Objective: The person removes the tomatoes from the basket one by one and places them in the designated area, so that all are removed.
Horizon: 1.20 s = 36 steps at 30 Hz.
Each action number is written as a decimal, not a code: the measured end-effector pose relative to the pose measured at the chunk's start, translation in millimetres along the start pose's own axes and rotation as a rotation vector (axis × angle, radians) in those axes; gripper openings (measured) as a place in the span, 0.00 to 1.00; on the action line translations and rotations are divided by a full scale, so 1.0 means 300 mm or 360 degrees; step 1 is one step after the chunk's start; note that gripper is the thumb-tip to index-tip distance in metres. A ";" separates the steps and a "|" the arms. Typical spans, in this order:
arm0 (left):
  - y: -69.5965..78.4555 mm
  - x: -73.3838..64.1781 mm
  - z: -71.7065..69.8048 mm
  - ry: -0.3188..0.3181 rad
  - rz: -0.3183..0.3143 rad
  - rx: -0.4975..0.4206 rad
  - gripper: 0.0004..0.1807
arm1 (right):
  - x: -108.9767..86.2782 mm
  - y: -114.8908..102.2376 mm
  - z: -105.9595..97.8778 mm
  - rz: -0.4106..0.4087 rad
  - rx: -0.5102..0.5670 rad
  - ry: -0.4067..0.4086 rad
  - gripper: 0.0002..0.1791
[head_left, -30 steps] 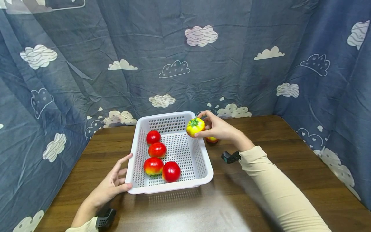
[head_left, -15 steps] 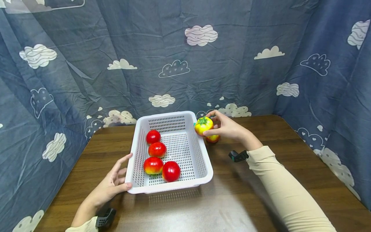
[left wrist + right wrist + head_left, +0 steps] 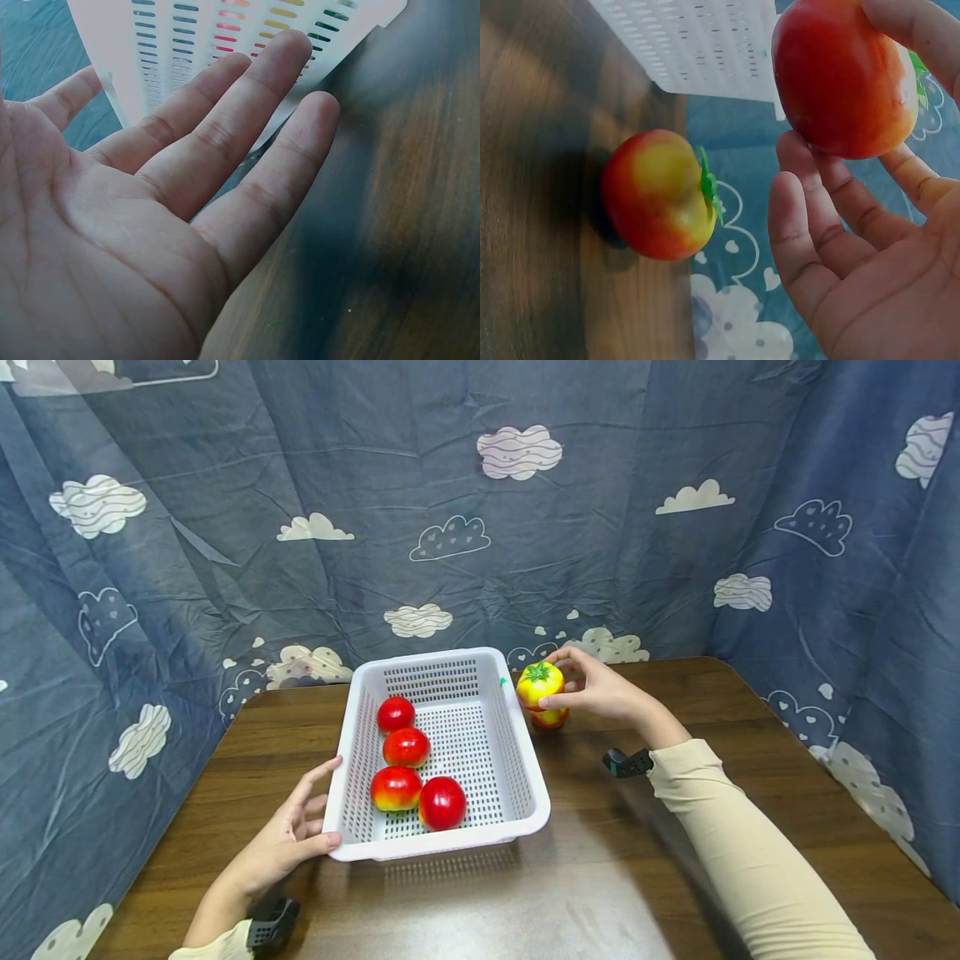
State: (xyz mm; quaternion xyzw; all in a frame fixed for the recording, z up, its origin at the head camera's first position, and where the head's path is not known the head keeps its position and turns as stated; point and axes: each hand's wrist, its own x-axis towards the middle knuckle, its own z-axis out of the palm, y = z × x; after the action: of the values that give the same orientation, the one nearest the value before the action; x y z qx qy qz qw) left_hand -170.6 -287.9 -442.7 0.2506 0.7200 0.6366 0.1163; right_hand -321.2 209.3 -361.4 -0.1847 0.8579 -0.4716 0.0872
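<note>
My right hand (image 3: 600, 692) holds a yellow-and-red tomato (image 3: 538, 683) with a green leafy top, gripped between thumb and fingers. It hangs just outside the right rim of the white basket (image 3: 534, 777). Below it, partly covered in the head view, a second tomato (image 3: 658, 196) sits on the table, its green top turned sideways in the right wrist view. At the basket's left side rests my left hand (image 3: 279, 833), its thumb on the front corner and its index fingertip at the left rim. Its fingers (image 3: 225, 142) lie loosely extended in the left wrist view.
Several red fruits lie inside the basket on its left half, one red fruit (image 3: 442, 803) nearest the front. The brown wooden table (image 3: 600, 877) ends at a blue cloud-patterned curtain (image 3: 420, 468) behind. A small green spot (image 3: 503, 681) shows on the basket's right rim.
My right hand has carried the tomato rightward, from over the basket's right rim to outside it, above the second tomato. My left hand and the basket have stayed in place.
</note>
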 end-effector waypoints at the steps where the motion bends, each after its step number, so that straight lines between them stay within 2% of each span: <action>1: 0.000 0.000 0.000 0.0001 0.0000 0.0002 0.50 | 0.000 0.004 -0.001 -0.0004 0.0002 0.0004 0.40; 13: 0.002 -0.001 -0.001 -0.0009 -0.0006 -0.0008 0.51 | -0.015 0.063 -0.030 -0.0007 -0.0017 0.0054 0.39; 24: 0.002 -0.001 -0.003 -0.0010 -0.0005 -0.0030 0.52 | -0.031 0.129 -0.060 -0.0037 0.0037 0.0033 0.39; 36: -0.002 0.001 -0.003 -0.0017 -0.0004 -0.0045 0.52 | -0.062 0.199 -0.111 0.0032 0.0043 0.0096 0.40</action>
State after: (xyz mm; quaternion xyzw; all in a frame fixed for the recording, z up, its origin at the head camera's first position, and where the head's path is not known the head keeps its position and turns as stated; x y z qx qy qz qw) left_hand -171.3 -288.6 -442.9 0.2514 0.7106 0.6452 0.1245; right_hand -328.9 271.8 -393.9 -0.1605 0.8554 -0.4876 0.0685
